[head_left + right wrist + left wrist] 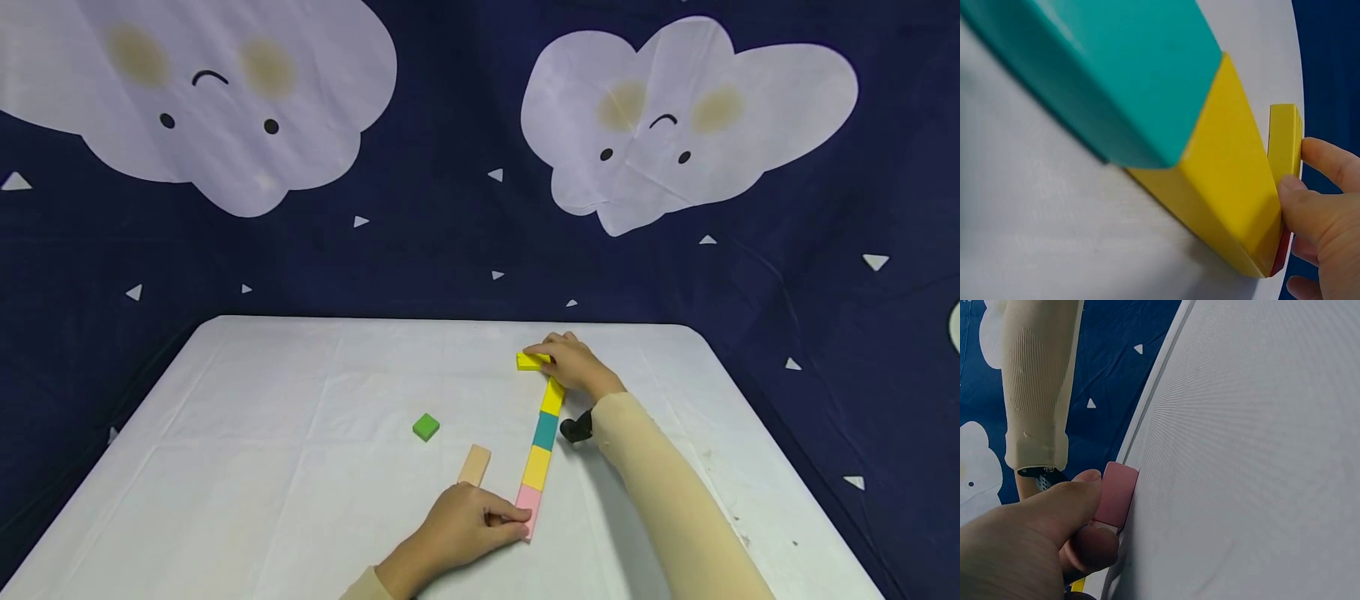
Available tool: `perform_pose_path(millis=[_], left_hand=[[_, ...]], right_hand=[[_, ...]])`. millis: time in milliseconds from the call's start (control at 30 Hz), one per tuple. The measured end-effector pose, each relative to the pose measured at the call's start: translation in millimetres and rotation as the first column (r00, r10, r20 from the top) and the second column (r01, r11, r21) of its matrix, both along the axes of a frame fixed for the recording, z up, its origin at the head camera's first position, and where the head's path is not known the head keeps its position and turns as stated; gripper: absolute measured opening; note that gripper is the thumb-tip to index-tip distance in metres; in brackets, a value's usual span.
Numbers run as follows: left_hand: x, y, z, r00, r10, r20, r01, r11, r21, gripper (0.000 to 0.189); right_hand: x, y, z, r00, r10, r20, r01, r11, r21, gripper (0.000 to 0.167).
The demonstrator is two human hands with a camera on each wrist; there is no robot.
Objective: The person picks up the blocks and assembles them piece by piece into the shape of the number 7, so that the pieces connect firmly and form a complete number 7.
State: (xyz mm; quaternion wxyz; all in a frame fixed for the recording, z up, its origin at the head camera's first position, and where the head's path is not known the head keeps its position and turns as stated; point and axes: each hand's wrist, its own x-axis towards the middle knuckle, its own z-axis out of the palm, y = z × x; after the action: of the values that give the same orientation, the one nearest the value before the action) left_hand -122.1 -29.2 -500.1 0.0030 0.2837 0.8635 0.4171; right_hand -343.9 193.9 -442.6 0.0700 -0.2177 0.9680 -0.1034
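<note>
A slanting row of blocks runs up the table in the head view: a pink block (529,498) nearest, a yellow block (536,468), a teal block (546,431) and another yellow block (552,397). My left hand (461,527) pinches the near end of the pink block between thumb and fingers. At the far end, a yellow block (531,362) lies crosswise, and my right hand (576,367) holds it with thumb and finger. Part of a red block (1281,255) shows beside the right thumb in the right wrist view, mostly hidden by the hand.
A green block (426,427) lies alone left of the row. Just beyond the left hand is a tan block (474,465), partly covered by it. A black device (577,428) sits at the right wrist. Dark blue cloth with clouds hangs behind the white table (360,392).
</note>
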Motion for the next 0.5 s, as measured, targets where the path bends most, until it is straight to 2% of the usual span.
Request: perform_pose_path(millis=[500], left_hand=[[1.1, -0.1, 1.5, 1.000, -0.001, 0.001, 0.001, 1.000, -0.001, 0.016]], right_hand=[[3.0, 1.3, 2.3, 0.998, -0.017, 0.065, 0.018, 1.000, -0.015, 0.043]])
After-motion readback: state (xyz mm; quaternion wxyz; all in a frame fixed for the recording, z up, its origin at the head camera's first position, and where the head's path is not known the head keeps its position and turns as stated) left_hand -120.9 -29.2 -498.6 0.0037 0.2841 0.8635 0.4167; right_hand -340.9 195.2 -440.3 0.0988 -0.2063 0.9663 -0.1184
